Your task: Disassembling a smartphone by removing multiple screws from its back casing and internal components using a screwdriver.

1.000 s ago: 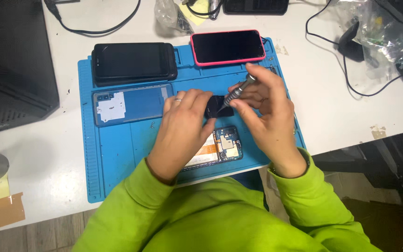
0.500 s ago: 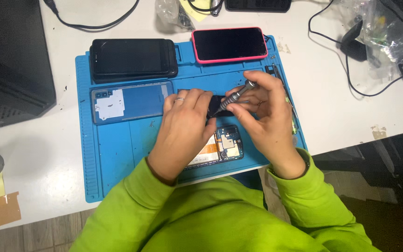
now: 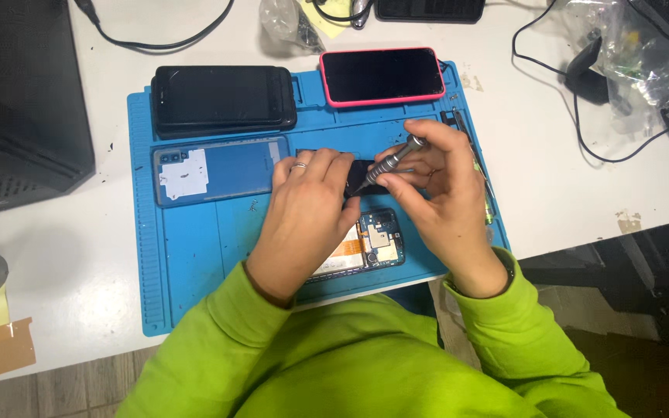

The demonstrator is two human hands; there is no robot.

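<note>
Over a blue silicone repair mat (image 3: 195, 255) on a white bench (image 3: 79, 248), the left hand (image 3: 307, 213) pinches a small black flat phone part (image 3: 365, 179) in its fingertip grip, just above the middle of the mat. The right hand (image 3: 443, 201) closes its grip around a slim grey metal screwdriver (image 3: 389, 165), whose tip touches that part. An opened phone with exposed circuit board (image 3: 365, 246) lies on the mat under the hands, near the mat's front edge.
</note>
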